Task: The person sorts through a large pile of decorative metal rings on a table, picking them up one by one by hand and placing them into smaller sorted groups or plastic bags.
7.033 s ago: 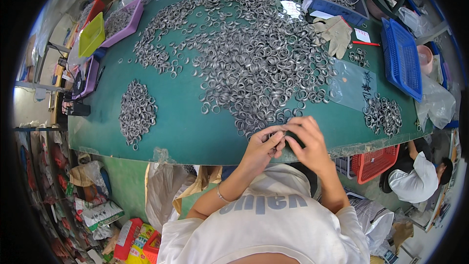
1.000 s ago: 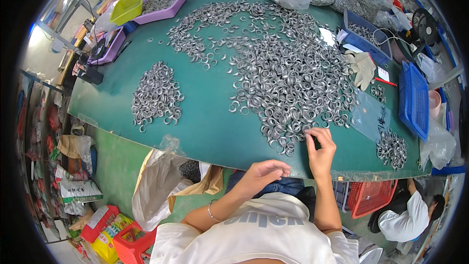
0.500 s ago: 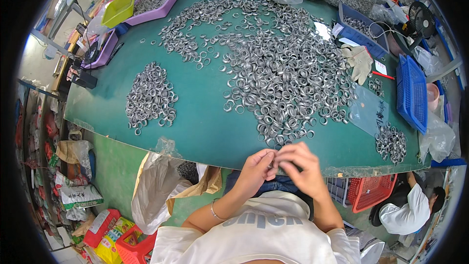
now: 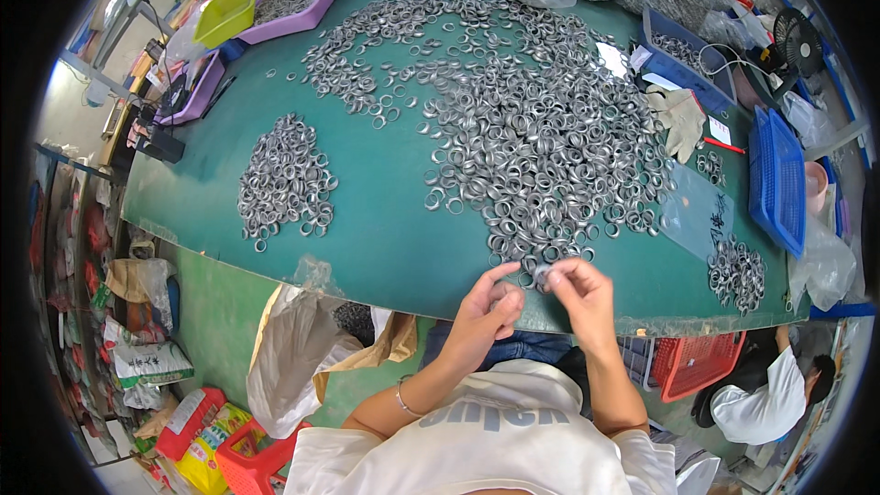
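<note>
At the table's near edge, my right hand (image 4: 587, 301) pinches a small metal ring (image 4: 543, 275) between thumb and forefinger, just at the near tip of the large pile of grey metal rings (image 4: 541, 142). My left hand (image 4: 484, 313) is beside it, a little apart. Its forefinger points out toward the pile, while the other fingers curl in near the thumb; what they hold, if anything, is hidden. A smaller heap of rings (image 4: 286, 179) lies to the left. Another small heap of rings (image 4: 736, 273) sits near the right edge, by a clear plastic bag (image 4: 689, 206).
Around the green table (image 4: 385, 229) are a purple tray (image 4: 298, 14), a yellow-green basket (image 4: 226, 11), a blue bin (image 4: 683, 64), a blue basket (image 4: 775, 183), gloves (image 4: 680, 124) and a fan (image 4: 797, 39). A paper sack (image 4: 289, 357) stands below. Another person (image 4: 761, 394) is low at right.
My hands were together over the table edge and have separated. The right hand moved forward to the pile's near tip with a ring in its fingers; the left forefinger straightened.
</note>
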Demonstrator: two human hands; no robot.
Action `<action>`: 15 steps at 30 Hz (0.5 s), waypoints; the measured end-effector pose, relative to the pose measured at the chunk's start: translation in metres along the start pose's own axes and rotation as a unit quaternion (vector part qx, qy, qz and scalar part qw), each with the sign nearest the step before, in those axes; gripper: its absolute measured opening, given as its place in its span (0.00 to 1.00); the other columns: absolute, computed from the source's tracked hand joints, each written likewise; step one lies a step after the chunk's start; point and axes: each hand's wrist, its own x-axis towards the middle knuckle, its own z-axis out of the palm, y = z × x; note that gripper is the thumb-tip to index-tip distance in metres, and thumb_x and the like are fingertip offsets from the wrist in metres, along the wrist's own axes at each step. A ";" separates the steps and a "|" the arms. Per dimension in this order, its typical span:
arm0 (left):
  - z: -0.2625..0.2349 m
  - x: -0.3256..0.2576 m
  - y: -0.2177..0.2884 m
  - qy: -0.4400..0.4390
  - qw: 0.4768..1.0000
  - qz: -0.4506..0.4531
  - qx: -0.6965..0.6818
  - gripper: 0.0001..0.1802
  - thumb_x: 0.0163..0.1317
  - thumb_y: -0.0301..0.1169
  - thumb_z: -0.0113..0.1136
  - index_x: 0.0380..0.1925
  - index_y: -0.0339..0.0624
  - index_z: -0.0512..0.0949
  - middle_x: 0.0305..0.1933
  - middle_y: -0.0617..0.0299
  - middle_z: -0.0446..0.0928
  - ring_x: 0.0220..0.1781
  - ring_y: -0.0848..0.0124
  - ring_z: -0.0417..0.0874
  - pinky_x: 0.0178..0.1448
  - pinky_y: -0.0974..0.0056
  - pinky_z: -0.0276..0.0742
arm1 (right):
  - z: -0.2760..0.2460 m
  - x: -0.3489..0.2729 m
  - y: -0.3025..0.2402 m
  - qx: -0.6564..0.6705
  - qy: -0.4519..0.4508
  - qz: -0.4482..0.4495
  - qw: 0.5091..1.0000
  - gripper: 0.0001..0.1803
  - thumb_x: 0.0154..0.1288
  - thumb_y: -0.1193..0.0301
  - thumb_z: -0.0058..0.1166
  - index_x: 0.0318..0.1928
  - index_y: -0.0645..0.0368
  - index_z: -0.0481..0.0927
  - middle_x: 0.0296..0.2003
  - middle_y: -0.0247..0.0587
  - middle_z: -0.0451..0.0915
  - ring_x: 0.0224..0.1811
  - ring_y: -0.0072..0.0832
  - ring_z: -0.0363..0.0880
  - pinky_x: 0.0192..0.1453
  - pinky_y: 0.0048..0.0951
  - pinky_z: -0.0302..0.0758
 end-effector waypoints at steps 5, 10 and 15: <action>-0.006 0.005 -0.004 -0.015 1.000 -0.020 0.018 0.12 0.69 0.30 0.46 0.46 0.36 0.73 0.23 0.67 0.65 0.20 0.83 0.58 0.21 0.77 0.53 | 0.004 -0.017 -0.018 -0.153 -0.094 -0.083 0.980 0.09 0.58 0.78 0.56 0.40 0.64 0.80 0.32 0.39 0.78 0.36 0.23 0.75 0.43 0.25 0.71; -0.008 0.001 0.006 -0.030 0.997 -0.068 -0.035 0.11 0.68 0.28 0.46 0.44 0.35 0.75 0.24 0.64 0.70 0.18 0.82 0.61 0.20 0.77 0.56 | -0.024 0.006 -0.022 -0.391 0.130 -0.201 0.889 0.11 0.53 0.78 0.59 0.39 0.63 0.80 0.34 0.42 0.78 0.39 0.37 0.74 0.46 0.34 0.69; 0.002 0.003 -0.009 -0.006 0.999 -0.043 0.000 0.13 0.67 0.26 0.49 0.48 0.35 0.75 0.30 0.61 0.74 0.22 0.80 0.67 0.22 0.74 0.63 | -0.012 0.017 -0.004 -0.532 0.137 -0.239 0.800 0.08 0.51 0.75 0.62 0.33 0.60 0.79 0.34 0.40 0.75 0.38 0.36 0.70 0.41 0.34 0.63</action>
